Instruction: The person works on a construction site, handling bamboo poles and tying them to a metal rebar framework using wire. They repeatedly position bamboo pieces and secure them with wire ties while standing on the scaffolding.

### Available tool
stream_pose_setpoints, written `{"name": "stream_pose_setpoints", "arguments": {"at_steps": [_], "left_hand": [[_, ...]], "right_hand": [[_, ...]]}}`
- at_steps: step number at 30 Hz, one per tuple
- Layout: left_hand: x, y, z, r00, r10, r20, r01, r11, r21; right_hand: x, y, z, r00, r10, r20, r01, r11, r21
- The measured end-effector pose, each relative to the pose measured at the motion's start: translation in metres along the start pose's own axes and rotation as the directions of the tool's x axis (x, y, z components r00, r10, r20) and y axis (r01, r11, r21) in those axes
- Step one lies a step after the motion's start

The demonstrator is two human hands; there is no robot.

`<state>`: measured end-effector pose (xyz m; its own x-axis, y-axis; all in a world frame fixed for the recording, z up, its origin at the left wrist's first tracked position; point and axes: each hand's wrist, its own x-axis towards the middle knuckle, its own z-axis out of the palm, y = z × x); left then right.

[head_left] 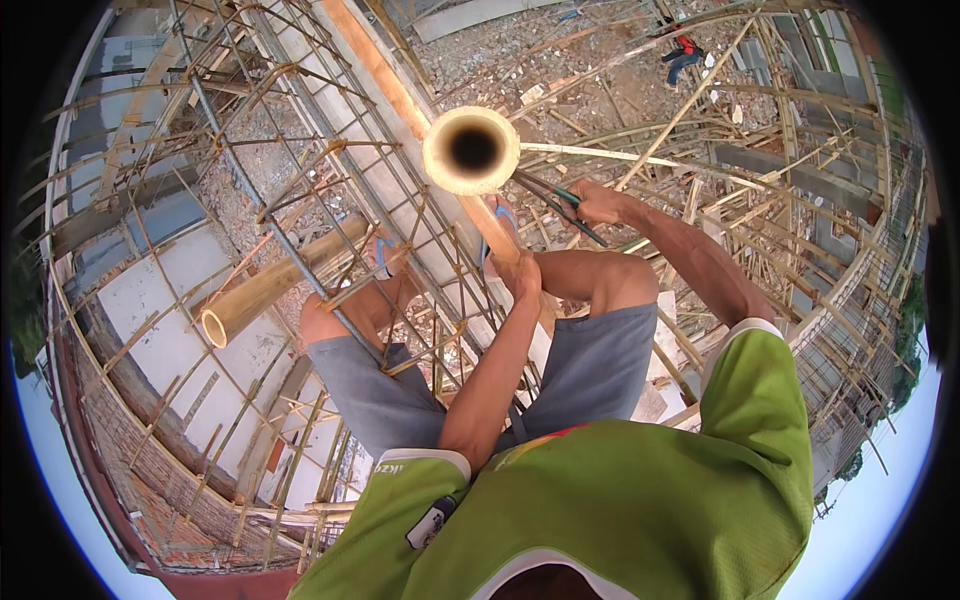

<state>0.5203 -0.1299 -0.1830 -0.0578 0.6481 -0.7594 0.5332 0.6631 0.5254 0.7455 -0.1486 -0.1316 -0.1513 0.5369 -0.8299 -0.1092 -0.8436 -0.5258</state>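
My right hand (598,203) is closed around the green grip of a pair of dark, long-handled pincers (560,207). Their handles stand spread apart, and the jaws end beside a thick bamboo pole (432,160), whose hollow round end faces up at me. Behind this pole the jaws are partly hidden. Between my knees, my left hand (520,275) wraps around the edge of a wooden board (497,232) that runs under the pole's end. Left of the board lies a long cage of steel bars (345,145) tied with cross hoops.
Another cut bamboo pole (285,280) slants out at the left. Rubble ground (590,90) lies far below, with a person (685,58) in red and blue at the far right. Crossed bamboo scaffolding (760,190) fills the right side. My sandalled feet rest near the cage.
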Motion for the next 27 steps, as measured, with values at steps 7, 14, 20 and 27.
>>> {"name": "stream_pose_setpoints", "arguments": {"at_steps": [7, 14, 20, 27], "left_hand": [[0.009, -0.004, 0.006, 0.948, 0.044, 0.314, 0.226, 0.599, -0.768], [0.035, -0.054, 0.011, 0.977, 0.131, 0.168, 0.023, 0.72, -0.694], [-0.052, 0.051, -0.034, 0.986, -0.124, 0.109, 0.129, 0.991, -0.046], [-0.06, 0.028, -0.094, 0.918, -0.038, 0.394, 0.101, 0.985, -0.14]], "right_hand": [[0.004, 0.007, 0.086, 0.956, -0.249, 0.157, -0.116, 0.173, 0.978], [0.012, 0.007, 0.111, 0.959, -0.273, 0.07, -0.02, 0.183, 0.983], [0.0, 0.008, 0.099, 0.993, -0.11, -0.032, 0.079, 0.449, 0.89], [-0.003, 0.005, 0.115, 0.962, -0.269, 0.037, 0.081, 0.416, 0.906]]}}
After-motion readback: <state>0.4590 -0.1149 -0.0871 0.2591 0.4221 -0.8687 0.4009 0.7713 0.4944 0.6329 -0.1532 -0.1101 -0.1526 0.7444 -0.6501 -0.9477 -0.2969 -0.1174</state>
